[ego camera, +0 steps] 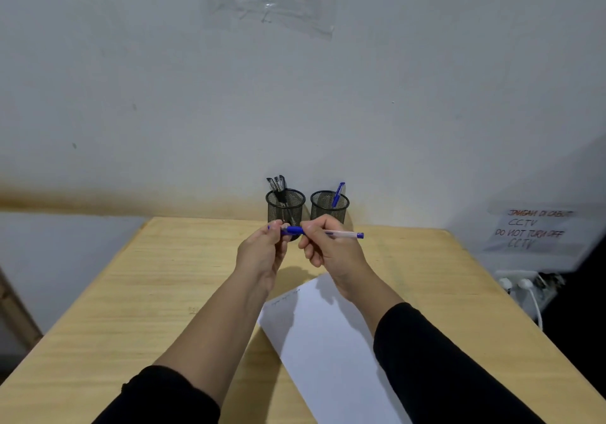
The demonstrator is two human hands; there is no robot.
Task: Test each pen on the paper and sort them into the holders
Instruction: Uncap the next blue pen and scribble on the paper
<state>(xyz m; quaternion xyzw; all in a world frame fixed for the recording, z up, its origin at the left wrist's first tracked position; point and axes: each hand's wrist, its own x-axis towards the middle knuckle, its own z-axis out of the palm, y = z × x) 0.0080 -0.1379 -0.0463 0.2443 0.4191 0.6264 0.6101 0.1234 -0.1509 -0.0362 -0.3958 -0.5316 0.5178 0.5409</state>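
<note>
A: We have the pen [341, 234] up in the air in front of the two holders, well above the worktop [131, 292]. Our right hand [328, 250] pinches the clear barrel, and our left hand [264, 253] grips the blue cap [292, 230].

B: Whether the cap is coming off or going on, we cannot tell. What could slip?

A: If we pull hard, the cap may fly loose and drop to the floor, or our knuckles may knock the left holder [284, 206], which stands just behind them. And if we misread the colour, the pen lands in the wrong one.

B: Count with us. Two mesh holders at the far edge, side by side.

A: The left one has three dark pens [276, 183], as far as we can make out. The right holder [329, 206] has one blue pen [338, 194]. One sheet of paper [328, 341] lies near us on the right, with a faint line of scribble at its far edge.
</note>
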